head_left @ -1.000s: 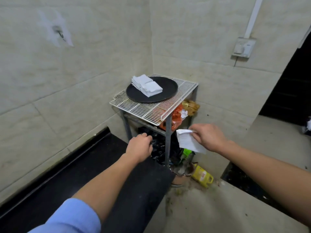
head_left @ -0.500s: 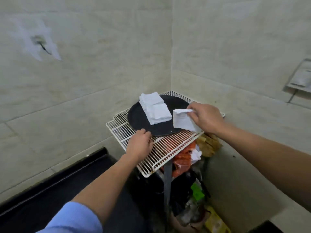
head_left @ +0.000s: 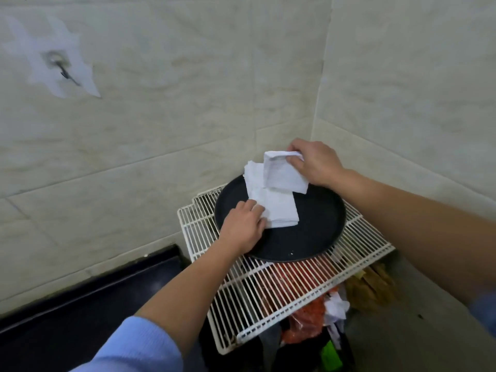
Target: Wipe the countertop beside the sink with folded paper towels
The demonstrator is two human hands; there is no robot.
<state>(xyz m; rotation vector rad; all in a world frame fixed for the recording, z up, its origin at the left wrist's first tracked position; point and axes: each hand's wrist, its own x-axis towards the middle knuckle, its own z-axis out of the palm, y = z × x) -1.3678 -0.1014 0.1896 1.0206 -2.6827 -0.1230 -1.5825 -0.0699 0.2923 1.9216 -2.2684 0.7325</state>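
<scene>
Just now my right grip pinches one folded paper towel by its top edge, thumb and fingers curled round the fold. The sheet hangs down from that pinch, and its lower corner reaches over the far end of the stack of paper towels. I cannot tell whether the hanging sheet touches the stack.

My left grip rests on the stack's near left corner, with its fingers laid on top of the white paper and holding nothing. Whether the thumb is tucked under the edge I cannot tell.

The stack lies on the left part of a round black tray, and its far end reaches past the tray's back rim. The tray sits on a white wire rack pushed into the corner of the tiled walls. Its near rim is well back from the rack's front edge.

The black tabletop runs along the left wall, below the rack and just beside it. Under the rack I see a red bag and some crumpled white paper.
</scene>
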